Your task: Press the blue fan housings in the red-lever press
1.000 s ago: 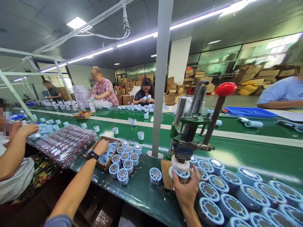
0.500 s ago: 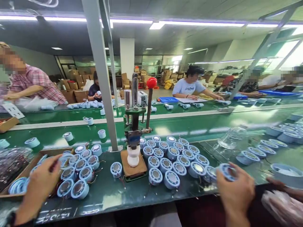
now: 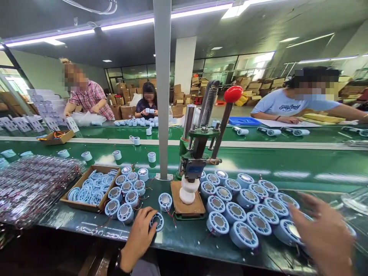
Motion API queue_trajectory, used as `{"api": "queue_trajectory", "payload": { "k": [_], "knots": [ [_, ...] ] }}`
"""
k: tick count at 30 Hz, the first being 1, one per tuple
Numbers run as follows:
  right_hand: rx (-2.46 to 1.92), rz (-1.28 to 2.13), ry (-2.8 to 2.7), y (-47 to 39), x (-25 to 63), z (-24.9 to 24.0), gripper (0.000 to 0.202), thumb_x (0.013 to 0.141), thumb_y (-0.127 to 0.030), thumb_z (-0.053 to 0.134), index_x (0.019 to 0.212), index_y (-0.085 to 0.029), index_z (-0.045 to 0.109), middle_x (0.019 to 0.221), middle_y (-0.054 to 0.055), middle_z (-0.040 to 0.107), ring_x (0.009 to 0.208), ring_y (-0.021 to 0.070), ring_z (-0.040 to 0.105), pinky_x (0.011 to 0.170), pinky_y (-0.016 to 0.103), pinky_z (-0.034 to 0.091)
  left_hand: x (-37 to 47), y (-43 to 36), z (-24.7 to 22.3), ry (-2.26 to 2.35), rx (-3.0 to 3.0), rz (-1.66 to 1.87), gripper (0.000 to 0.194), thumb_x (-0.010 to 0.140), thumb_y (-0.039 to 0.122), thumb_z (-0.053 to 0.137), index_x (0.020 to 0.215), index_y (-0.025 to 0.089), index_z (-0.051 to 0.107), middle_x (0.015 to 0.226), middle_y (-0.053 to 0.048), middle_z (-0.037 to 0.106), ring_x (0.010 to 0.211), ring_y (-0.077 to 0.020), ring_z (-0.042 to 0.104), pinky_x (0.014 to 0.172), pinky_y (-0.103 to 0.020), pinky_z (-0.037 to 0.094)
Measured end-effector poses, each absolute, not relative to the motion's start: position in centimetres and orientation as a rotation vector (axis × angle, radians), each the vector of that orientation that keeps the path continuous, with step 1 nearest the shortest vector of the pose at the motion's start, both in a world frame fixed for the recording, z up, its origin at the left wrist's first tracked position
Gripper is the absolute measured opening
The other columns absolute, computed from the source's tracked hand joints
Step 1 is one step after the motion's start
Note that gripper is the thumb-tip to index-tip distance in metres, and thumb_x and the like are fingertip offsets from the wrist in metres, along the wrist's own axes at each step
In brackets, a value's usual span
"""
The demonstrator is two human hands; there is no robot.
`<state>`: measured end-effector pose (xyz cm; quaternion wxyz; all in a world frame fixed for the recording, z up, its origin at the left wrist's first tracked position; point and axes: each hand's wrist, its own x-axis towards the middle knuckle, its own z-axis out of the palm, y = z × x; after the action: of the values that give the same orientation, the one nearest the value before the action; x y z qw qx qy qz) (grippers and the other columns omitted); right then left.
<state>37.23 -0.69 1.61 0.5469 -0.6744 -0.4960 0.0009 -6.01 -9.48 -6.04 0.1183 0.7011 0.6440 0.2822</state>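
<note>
My left hand [image 3: 140,232] is at the bench's front edge, its thumb and fingers around a round light-blue housing [image 3: 157,222] with a ringed top and metal centre. A similar housing [image 3: 165,201] with red wires stands just behind it. My right hand [image 3: 324,234], blurred, hovers at the right over a large group of these housings [image 3: 244,234], fingers apart and nothing visible between them. Between the hands stands a green hand press [image 3: 198,153] with a red-knobbed lever and a white round pusher over a brown base plate [image 3: 188,209].
A cardboard box [image 3: 67,203] of light-blue rings sits left, beside another group of housings [image 3: 125,212] and a wired heap [image 3: 37,188]. A grey post [image 3: 163,96] rises behind the press. Beyond runs a green conveyor [image 3: 258,161], with several people across it.
The view has turned left. My left hand has moved from the ring box to a housing at the bench front. My right hand has let go of the housing it held.
</note>
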Motion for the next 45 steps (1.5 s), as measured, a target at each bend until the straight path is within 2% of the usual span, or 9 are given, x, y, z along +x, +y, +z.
{"api": "queue_trajectory", "payload": {
  "k": [2, 5, 10, 18, 22, 29, 38, 42, 45],
  "knots": [
    [-1.375, 0.223, -1.491, -3.4, 28.5, 0.1, 0.027, 0.083, -0.047, 0.053, 0.108, -0.042, 0.063, 0.101, 0.007, 0.067, 0.092, 0.0364, 0.067, 0.082, 0.062, 0.053, -5.9, -9.8, -6.5, 1.850, 2.071, 0.810, 0.045, 0.084, 0.025, 0.061, 0.129, 0.026, 0.063, 0.133, -0.010, 0.062, 0.124, -0.0306, 0.055, 0.106, -0.052, 0.047],
    [-1.082, 0.452, -1.906, -4.6, 16.6, -2.7, 0.041, 0.085, -0.021, 0.052, 0.124, -0.029, 0.061, 0.133, 0.008, 0.058, 0.120, 0.0272, 0.061, 0.100, 0.047, 0.054, -5.4, -9.8, -7.0, 1.954, 2.041, 0.799, 0.055, 0.078, 0.027, 0.067, 0.133, 0.024, 0.060, 0.133, -0.011, 0.062, 0.126, -0.0332, 0.052, 0.107, -0.056, 0.043],
    [-1.106, 0.577, -2.088, -1.8, 9.1, -4.8, 0.056, 0.075, -0.002, 0.060, 0.128, -0.019, 0.061, 0.137, 0.017, 0.053, 0.129, 0.0316, 0.053, 0.107, 0.050, 0.047, -5.7, -9.6, -7.7, 1.900, 2.050, 0.827, 0.064, 0.078, 0.020, 0.061, 0.141, 0.020, 0.051, 0.137, -0.012, 0.060, 0.126, -0.0316, 0.050, 0.110, -0.055, 0.040],
    [-1.064, 0.569, -1.945, -6.6, 12.8, -8.3, 0.065, 0.072, -0.003, 0.060, 0.134, -0.023, 0.055, 0.132, 0.010, 0.059, 0.124, 0.0250, 0.058, 0.105, 0.042, 0.051, -6.2, -9.2, -7.7, 1.922, 1.758, 1.066, 0.055, 0.081, 0.028, 0.062, 0.135, 0.018, 0.055, 0.127, -0.013, 0.066, 0.122, -0.0324, 0.056, 0.108, -0.056, 0.043],
    [-1.076, 0.522, -1.779, -8.5, 13.6, -10.4, 0.061, 0.075, -0.010, 0.061, 0.134, -0.021, 0.052, 0.126, 0.010, 0.064, 0.116, 0.0238, 0.064, 0.098, 0.037, 0.056, -4.5, -9.5, -5.0, 1.712, 1.664, 1.084, 0.070, 0.080, 0.036, 0.070, 0.144, 0.023, 0.045, 0.130, -0.013, 0.065, 0.116, -0.0304, 0.062, 0.104, -0.051, 0.048],
    [-1.038, 0.396, -1.688, -8.2, 13.0, -10.1, 0.066, 0.070, -0.006, 0.045, 0.134, -0.020, 0.051, 0.122, 0.010, 0.067, 0.108, 0.0212, 0.068, 0.092, 0.034, 0.059, 0.0, -9.0, -2.9, 1.564, 1.835, 0.889, 0.077, 0.067, 0.008, 0.064, 0.141, 0.026, 0.052, 0.129, -0.009, 0.065, 0.123, -0.0309, 0.055, 0.109, -0.053, 0.043],
    [-1.054, 0.452, -1.799, -8.4, 13.5, -10.4, 0.067, 0.075, -0.007, 0.048, 0.141, -0.018, 0.045, 0.128, 0.013, 0.064, 0.116, 0.0226, 0.064, 0.096, 0.036, 0.058, -0.2, -9.5, -5.4, 1.566, 1.655, 0.977, 0.068, 0.073, 0.014, 0.065, 0.139, 0.025, 0.053, 0.138, -0.009, 0.060, 0.129, -0.0289, 0.053, 0.112, -0.049, 0.041],
    [-1.096, 0.549, -2.128, -8.2, 15.9, -6.2, 0.068, 0.070, -0.004, 0.051, 0.137, -0.018, 0.052, 0.131, 0.012, 0.062, 0.116, 0.0266, 0.064, 0.095, 0.040, 0.058, 0.4, -10.0, -7.3, 1.566, 1.648, 0.987, 0.061, 0.085, 0.028, 0.058, 0.144, 0.019, 0.045, 0.147, -0.014, 0.052, 0.137, -0.0291, 0.047, 0.114, -0.048, 0.040],
    [-0.979, 0.281, -2.217, -5.9, 19.3, 3.2, 0.060, 0.077, -0.010, 0.060, 0.135, -0.023, 0.055, 0.132, 0.009, 0.061, 0.116, 0.0267, 0.064, 0.092, 0.040, 0.059, 0.4, -9.9, -7.5, 1.587, 1.615, 0.963, 0.059, 0.086, 0.036, 0.058, 0.140, 0.017, 0.048, 0.142, -0.016, 0.057, 0.131, -0.0304, 0.053, 0.110, -0.047, 0.044]
  ]
}}
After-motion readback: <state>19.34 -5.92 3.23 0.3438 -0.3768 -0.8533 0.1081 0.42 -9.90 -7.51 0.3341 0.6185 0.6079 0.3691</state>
